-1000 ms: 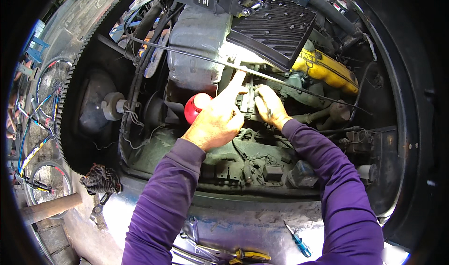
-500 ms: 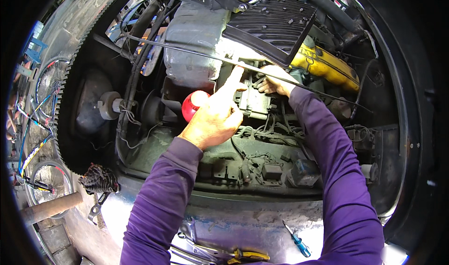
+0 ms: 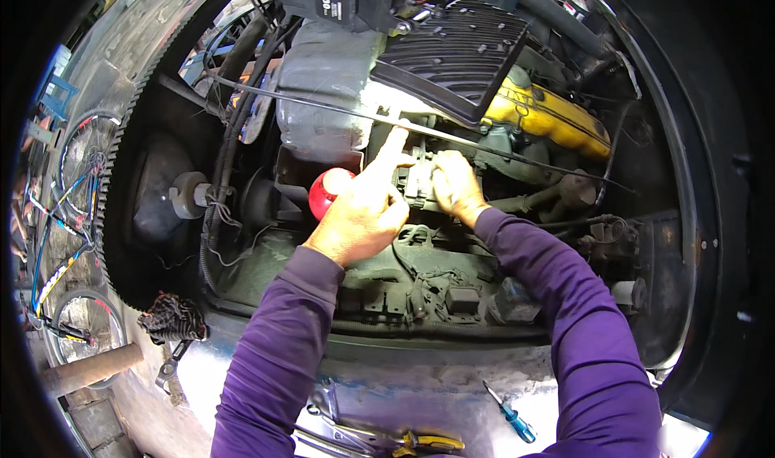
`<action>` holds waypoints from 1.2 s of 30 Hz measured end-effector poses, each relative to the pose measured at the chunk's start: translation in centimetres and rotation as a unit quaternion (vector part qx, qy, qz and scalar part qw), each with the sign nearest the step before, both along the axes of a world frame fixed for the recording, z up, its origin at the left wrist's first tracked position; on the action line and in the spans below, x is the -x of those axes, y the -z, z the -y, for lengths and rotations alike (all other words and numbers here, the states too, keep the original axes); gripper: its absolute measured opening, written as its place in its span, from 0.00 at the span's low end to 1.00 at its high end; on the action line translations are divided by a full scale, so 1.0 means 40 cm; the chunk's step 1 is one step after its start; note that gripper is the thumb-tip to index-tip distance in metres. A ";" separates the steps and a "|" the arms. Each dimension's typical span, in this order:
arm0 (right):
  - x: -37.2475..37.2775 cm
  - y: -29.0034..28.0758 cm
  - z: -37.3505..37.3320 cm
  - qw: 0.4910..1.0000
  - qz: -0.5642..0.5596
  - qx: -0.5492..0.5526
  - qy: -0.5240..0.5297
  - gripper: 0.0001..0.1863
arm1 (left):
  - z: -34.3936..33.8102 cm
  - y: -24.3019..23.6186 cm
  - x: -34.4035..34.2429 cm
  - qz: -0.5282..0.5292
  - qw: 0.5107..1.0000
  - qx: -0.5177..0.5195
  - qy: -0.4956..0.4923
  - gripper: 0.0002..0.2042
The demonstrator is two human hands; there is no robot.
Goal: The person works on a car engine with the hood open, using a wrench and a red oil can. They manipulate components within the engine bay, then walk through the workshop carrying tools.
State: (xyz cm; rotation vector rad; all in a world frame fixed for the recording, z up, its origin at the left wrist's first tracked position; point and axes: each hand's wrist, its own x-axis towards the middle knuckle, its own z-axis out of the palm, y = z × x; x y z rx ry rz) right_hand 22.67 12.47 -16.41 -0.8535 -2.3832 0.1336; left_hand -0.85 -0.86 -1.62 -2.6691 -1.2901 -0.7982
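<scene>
We're working over an open engine bay (image 3: pixel 266 256). Long rod (image 3: pixel 436 134) runs across it, just below the ribbed black panel (image 3: pixel 452 62). Our left hand (image 3: pixel 363 207) points its index out to the rod, likely steadying it; other fingers hidden, can't tell if pinching. Our right hand (image 3: pixel 456 185) curls against the grey block (image 3: pixel 418 185), between both hands, presumably for control; grip hidden. Screwdriver (image 3: pixel 510 412) lies nearer us, probably for easy reach.

I see a bicycle (image 3: pixel 60 276) over worn grey floor (image 3: pixel 137 42). Above the bicycle, in my view, is a blue stand (image 3: pixel 56 94); by its lower wheel lies a brown round beam (image 3: pixel 93 369), and below that, grey paving blocks (image 3: pixel 97 422). To the bicycle's right, white light glares off a panel (image 3: pixel 200 381).
</scene>
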 end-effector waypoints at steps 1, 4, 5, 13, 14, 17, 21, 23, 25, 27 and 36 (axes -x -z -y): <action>-0.005 -0.012 -0.016 0.988 -0.135 0.062 -0.038 0.06 | -0.004 0.000 -0.002 0.027 1.000 -0.002 0.008 0.08; 0.010 -0.048 -0.084 0.935 -0.067 0.346 0.031 0.11 | -0.005 -0.002 -0.011 0.097 0.995 -0.011 0.012 0.17; 0.015 -0.063 -0.113 0.902 -0.088 0.422 0.039 0.12 | -0.008 -0.002 -0.019 0.150 0.989 0.001 0.005 0.30; 0.027 -0.082 -0.156 0.797 -0.125 0.579 0.117 0.13 | -0.006 0.001 0.000 0.063 0.998 -0.019 0.007 0.09; 0.030 -0.067 -0.138 0.857 -0.087 0.501 0.082 0.12 | -0.004 0.001 0.006 0.054 0.998 -0.018 0.004 0.09; 0.000 0.002 -0.013 0.991 -0.046 0.107 -0.059 0.09 | 0.000 0.002 0.001 0.034 0.999 -0.008 0.006 0.09; -0.024 0.026 0.005 0.999 0.016 0.035 0.012 0.12 | -0.008 -0.001 -0.005 0.056 0.997 -0.048 -0.004 0.10; -0.026 0.011 -0.027 0.979 -0.094 0.172 0.057 0.07 | -0.010 0.001 -0.005 0.048 0.995 -0.090 0.006 0.05; -0.022 -0.016 -0.068 0.951 -0.090 0.295 0.036 0.11 | -0.009 0.005 -0.004 0.048 0.997 -0.054 0.008 0.04; -0.005 -0.045 -0.106 0.966 -0.011 0.258 0.013 0.13 | -0.008 0.009 -0.005 0.054 0.997 -0.055 0.007 0.04; 0.033 -0.097 -0.176 0.762 -0.141 0.613 0.152 0.17 | -0.004 0.010 -0.005 0.029 0.999 -0.016 0.007 0.07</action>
